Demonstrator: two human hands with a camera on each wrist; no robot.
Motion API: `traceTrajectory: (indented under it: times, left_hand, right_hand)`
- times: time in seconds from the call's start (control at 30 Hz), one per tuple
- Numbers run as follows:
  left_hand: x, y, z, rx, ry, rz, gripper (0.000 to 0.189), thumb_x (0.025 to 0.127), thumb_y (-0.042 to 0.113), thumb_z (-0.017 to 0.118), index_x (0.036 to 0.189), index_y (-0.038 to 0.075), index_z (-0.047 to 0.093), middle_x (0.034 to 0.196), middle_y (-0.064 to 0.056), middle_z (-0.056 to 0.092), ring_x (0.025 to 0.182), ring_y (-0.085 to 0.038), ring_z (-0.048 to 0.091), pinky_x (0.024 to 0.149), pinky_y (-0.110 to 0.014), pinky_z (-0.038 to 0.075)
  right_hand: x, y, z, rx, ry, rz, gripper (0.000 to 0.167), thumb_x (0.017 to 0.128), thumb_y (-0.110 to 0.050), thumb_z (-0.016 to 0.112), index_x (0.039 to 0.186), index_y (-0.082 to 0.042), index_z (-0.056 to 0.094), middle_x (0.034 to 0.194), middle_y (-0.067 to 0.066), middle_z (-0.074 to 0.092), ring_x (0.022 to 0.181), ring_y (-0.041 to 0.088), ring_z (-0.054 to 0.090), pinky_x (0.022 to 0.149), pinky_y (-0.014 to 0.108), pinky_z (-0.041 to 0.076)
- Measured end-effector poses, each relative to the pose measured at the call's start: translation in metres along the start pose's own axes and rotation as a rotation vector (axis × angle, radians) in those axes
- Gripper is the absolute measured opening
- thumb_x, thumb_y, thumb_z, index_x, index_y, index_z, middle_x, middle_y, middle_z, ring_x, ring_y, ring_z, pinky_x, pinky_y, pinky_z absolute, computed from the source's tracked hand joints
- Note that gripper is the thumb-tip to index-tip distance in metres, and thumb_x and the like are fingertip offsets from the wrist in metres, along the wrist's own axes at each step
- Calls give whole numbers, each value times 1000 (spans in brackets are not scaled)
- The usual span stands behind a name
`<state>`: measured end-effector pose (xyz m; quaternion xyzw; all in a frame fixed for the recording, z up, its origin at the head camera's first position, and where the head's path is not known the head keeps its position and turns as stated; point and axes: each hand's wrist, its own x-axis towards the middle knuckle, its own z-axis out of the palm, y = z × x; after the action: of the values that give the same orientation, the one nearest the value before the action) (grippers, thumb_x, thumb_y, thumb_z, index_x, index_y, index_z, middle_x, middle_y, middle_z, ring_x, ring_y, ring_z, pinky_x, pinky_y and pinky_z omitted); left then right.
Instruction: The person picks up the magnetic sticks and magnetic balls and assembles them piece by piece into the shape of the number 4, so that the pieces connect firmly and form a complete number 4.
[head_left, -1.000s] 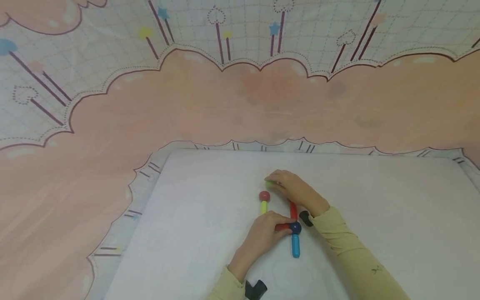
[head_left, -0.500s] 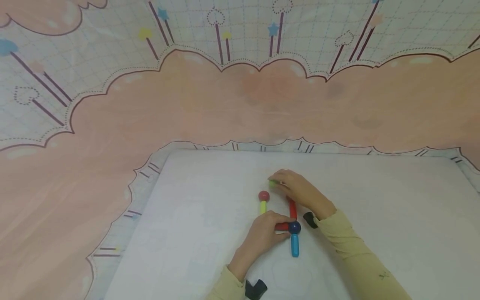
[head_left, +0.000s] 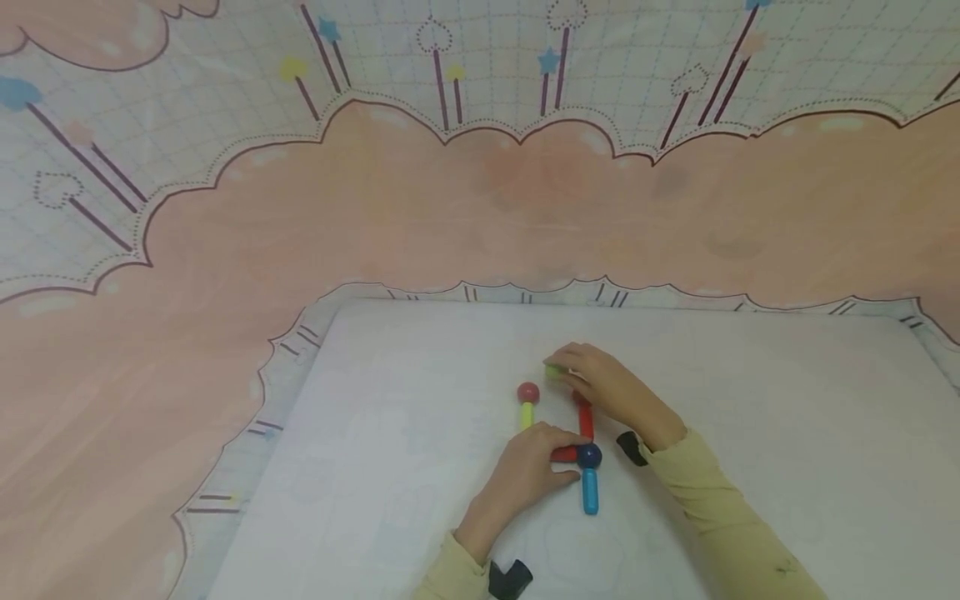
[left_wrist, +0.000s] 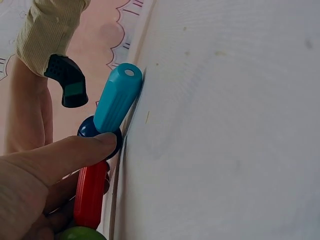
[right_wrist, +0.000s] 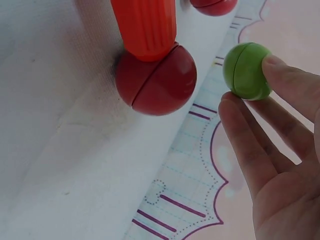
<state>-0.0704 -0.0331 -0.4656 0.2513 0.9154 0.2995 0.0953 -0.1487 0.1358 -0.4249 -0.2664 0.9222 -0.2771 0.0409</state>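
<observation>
My right hand [head_left: 600,379] pinches a green ball [right_wrist: 246,71] between thumb and fingertips, above the far end of a figure of coloured rods and balls. Just below that hand, a red ball [right_wrist: 157,82] joins the far end of a red rod [head_left: 586,423]. My left hand [head_left: 522,467] holds the dark blue ball [head_left: 590,456] at the near right corner, thumb on one side and index finger on the other. A light blue rod [left_wrist: 118,95] extends from this ball toward me. Another red rod [left_wrist: 90,195] runs from it under my left hand to a green ball [left_wrist: 80,233].
On the left, a yellow rod [head_left: 527,414] leads up to another red ball [head_left: 528,392]. Everything lies on a white board [head_left: 390,400] over a patterned cloth [head_left: 420,208]. Dark wrist devices [head_left: 512,579] are worn at both sleeves.
My right hand has shifted slightly right with the green ball, and more of the red ball beneath it shows. My left hand stays at the blue ball, its thumb slightly lower.
</observation>
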Motion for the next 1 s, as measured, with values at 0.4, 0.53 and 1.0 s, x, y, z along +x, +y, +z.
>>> traceTrajectory:
  times: [0.4,0.53,1.0]
  left_hand:
    - [-4,4,-7,42,6,77,47,81,20,84,125,21,69,128,5,63,120,-11,57,104,-24,46]
    - [-5,4,-10,38,6,137,45,81,19,83,124,22,70,131,3,61,122,-12,56,106,-24,45]
    - [-5,6,-6,130,-50,240,43,82,12,81,121,29,71,146,0,50,137,-16,44,113,-26,38]
  right_hand:
    - [-17,3,-6,-6,29,21,34,94,-10,68,128,-9,66,129,8,64,122,28,58,105,47,48]
    - [-21,4,-8,-9,49,3,34,93,-9,69,127,-9,66,128,9,64,121,28,59,104,47,48]
    - [-44,10,-11,-48,99,-52,34,91,-6,70,125,-8,67,124,9,66,117,29,60,101,47,50]
